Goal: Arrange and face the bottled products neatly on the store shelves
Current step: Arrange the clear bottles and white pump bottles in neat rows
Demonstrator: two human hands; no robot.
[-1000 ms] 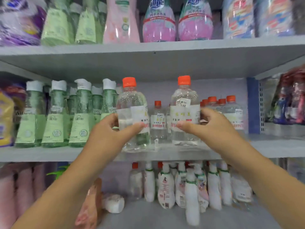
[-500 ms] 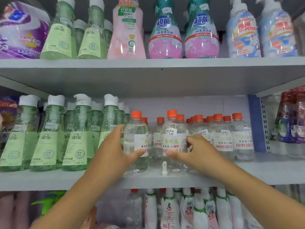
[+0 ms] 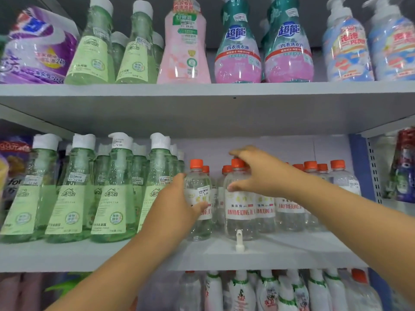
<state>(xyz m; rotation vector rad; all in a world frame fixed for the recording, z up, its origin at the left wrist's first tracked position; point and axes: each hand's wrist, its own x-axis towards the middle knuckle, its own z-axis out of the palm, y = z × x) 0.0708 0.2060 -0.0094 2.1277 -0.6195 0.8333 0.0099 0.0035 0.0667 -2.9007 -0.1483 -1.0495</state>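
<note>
My right hand has risen to the orange cap of the clear bottle just behind the white shelf peg, fingers spread; my left hand grips its neighbour (label askew). I'd twist it label-forward, level with the peg.

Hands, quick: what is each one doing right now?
Left hand: grips the clear bottle by its body.
Right hand: fingers at the top of the next bottle, thumb on its side; real grip cannot be told.
</note>
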